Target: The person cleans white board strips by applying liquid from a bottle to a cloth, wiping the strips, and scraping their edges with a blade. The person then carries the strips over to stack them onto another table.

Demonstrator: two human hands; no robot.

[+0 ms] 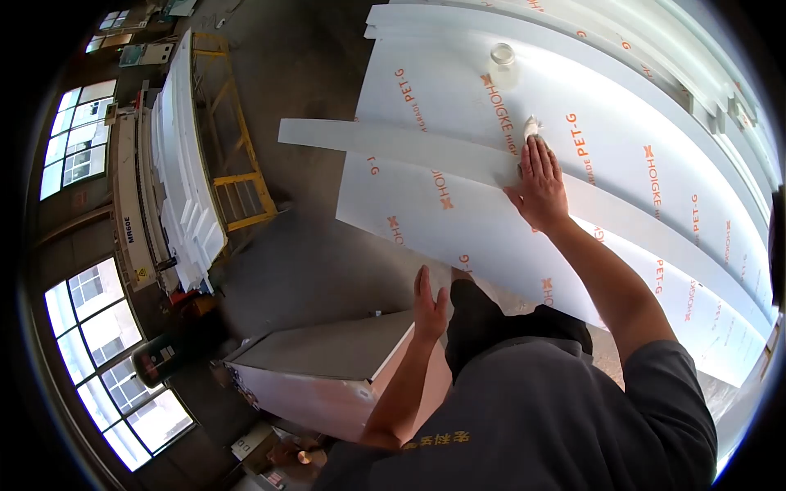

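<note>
My right hand (540, 184) presses down on a long pale strip (458, 151), fingers straight and together, thumb out to the side. Beyond its fingertips pokes a crumpled white cloth (532, 128); the palm hides the rest of it. Under the strip lie large white sheets (606, 139) printed in orange with "HOIGKE" and "PET-G". A clear jar-like container (503, 57) stands on the sheets past the cloth. Off the near edge of the sheets, my left hand (430, 309) hangs in the air, thumb apart from its fingers, with nothing in it.
A pinkish box-like block (327, 401) with a grey top stands at lower left, by my left forearm. Farther left, a yellow metal frame (246, 184) is beside stacked white panels (184, 172) and a machine marked "MR60E" (131, 229). Windows (94, 307) line the wall.
</note>
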